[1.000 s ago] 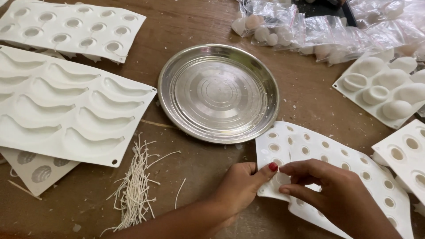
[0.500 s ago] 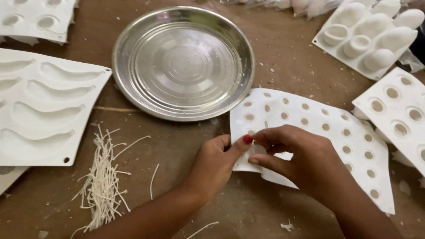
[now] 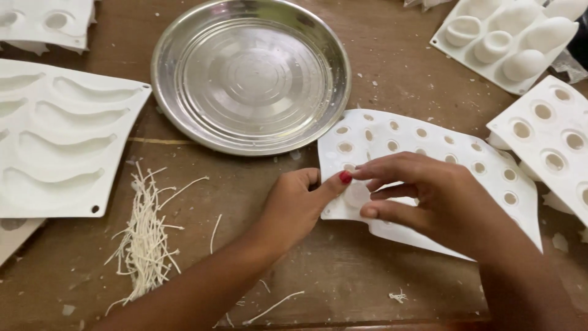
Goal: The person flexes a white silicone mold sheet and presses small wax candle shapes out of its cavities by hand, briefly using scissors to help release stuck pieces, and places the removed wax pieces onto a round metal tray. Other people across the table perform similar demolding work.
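A white flexible mould sheet (image 3: pixel 429 153) with several small round cavities lies on the wooden table in front of me. My left hand (image 3: pixel 297 205) pinches its near left edge, thumb on top. My right hand (image 3: pixel 429 196) rests on the sheet, fingers pressing beside the left thumb around a small pale round piece (image 3: pixel 356 195) at the edge. An empty round metal plate (image 3: pixel 250 73) sits just beyond the sheet, to the upper left.
A white mould with long curved cavities (image 3: pixel 61 147) lies at the left. A heap of thin white wicks (image 3: pixel 144 236) lies near it. More white moulds sit at the right (image 3: pixel 551 138), upper right (image 3: pixel 508 40) and upper left (image 3: pixel 43 21).
The view has shifted, so the plate and moulds sit higher in frame. Both hands stay on the sheet's near left edge, fingers working closer together.
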